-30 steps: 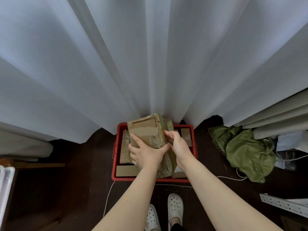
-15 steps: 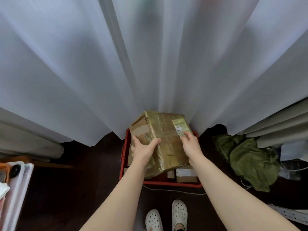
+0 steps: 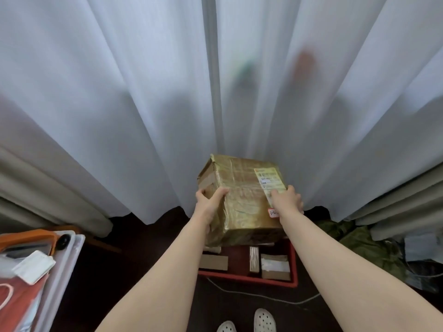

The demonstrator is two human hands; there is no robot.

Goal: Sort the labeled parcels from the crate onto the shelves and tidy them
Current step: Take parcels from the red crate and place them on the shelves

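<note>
Soft daylight glows through the curtain [image 3: 143,92]; edges bend, floor dim.

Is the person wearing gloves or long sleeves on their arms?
No. Both arms are bare all the way down to the picture's edge, with no sleeves showing. The left hand and the right hand wear no gloves, and no watch or bracelet shows on either wrist.

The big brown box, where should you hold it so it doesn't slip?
By its two opposite side faces, one hand from each side, as the left hand and right hand do now. The big brown box is wide, blocky and wrapped in shiny tape, so one hand likely could not span it. Fingers over the top edges should steady it.
</note>
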